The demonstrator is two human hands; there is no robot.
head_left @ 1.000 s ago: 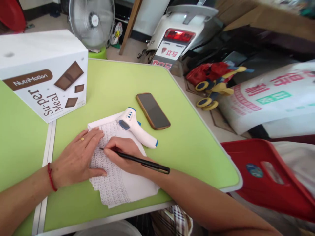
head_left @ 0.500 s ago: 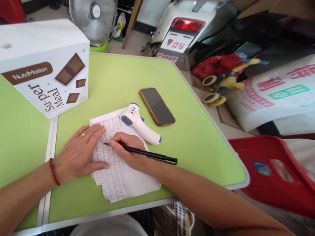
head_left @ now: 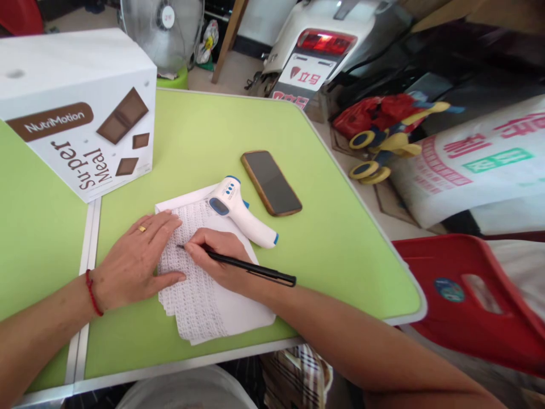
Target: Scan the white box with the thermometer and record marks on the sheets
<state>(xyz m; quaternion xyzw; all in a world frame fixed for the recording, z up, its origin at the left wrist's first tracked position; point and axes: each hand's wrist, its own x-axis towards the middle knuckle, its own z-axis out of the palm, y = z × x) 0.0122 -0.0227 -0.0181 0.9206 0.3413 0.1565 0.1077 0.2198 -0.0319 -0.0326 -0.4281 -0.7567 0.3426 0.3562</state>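
Note:
A stack of white printed sheets (head_left: 200,307) lies on the green table (head_left: 340,250). My left hand (head_left: 136,264) lies flat on the sheets' left edge, fingers stretched out, a ring on one finger. My right hand (head_left: 219,261) pinches a black pen (head_left: 251,270) with its tip touching the top sheet. A white and blue forehead thermometer (head_left: 240,213) rests across the sheets' far corner, just beyond my right hand. A dark phone in a brown case (head_left: 271,183) lies face up behind it.
A large white NutriMotion box (head_left: 76,108) stands at the table's back left. Off the table's right edge are a red plastic stool (head_left: 464,301), a printed white sack (head_left: 468,165) and toy parts (head_left: 383,142). A fan (head_left: 164,34) and a scooter (head_left: 319,45) stand behind.
The view has tilted slightly, so everything sits a little higher in frame. The pen tip has crept slightly across the sheet. My left hand stays flat on the paper.

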